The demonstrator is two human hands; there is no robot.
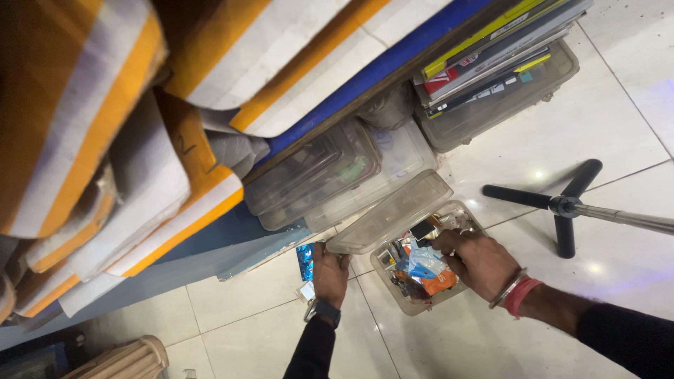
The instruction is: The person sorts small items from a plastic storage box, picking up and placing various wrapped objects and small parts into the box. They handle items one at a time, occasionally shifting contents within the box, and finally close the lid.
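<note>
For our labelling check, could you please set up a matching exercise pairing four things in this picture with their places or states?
Things:
1. left hand
2. right hand
3. tripod base
4. books

Places or states:
A. stacked on a clear bin
B. holding the box lid's edge
C. standing on the bare tiles
D. reaching into the open box

Pairs: 1-B, 2-D, 3-C, 4-A

Clear plastic box with orange packet, white floor tiles
</note>
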